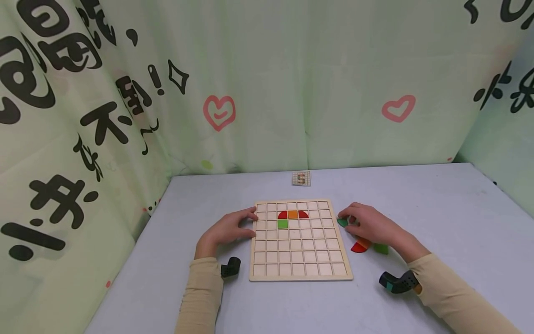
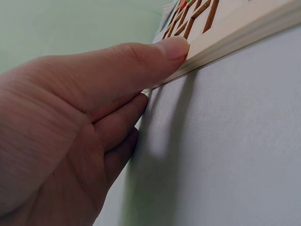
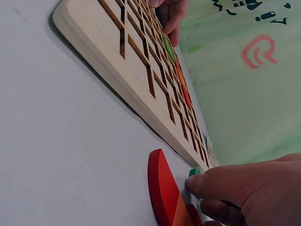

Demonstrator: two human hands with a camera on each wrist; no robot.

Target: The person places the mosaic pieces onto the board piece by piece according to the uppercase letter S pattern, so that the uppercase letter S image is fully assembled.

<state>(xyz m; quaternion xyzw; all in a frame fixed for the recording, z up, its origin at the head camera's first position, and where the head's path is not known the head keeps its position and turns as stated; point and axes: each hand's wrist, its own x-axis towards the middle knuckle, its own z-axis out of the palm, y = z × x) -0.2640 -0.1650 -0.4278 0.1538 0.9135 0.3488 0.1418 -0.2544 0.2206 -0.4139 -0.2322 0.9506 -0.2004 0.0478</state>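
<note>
A wooden grid board (image 1: 295, 281) lies on the table with two red quarter-round pieces, an orange square (image 1: 293, 214) and a light green square (image 1: 282, 224) in its cells. My left hand (image 1: 228, 228) rests at the board's left edge; in the left wrist view the thumb (image 2: 173, 48) touches the rim, its fingers fairly straight. Just right of the board, my right hand (image 1: 372, 223) pinches a dark green piece (image 1: 342, 222) at table level. The right wrist view shows the thumb against this green piece (image 3: 194, 173), its far side hidden by the fingers.
Below the right hand lie loose pieces: a red rounded one (image 1: 359, 247), an orange one (image 1: 364, 241) and a light green one (image 1: 381, 249). A small card (image 1: 301, 178) with a grid pattern lies behind the board. Curtains (image 1: 308, 93) stand behind and beside the table.
</note>
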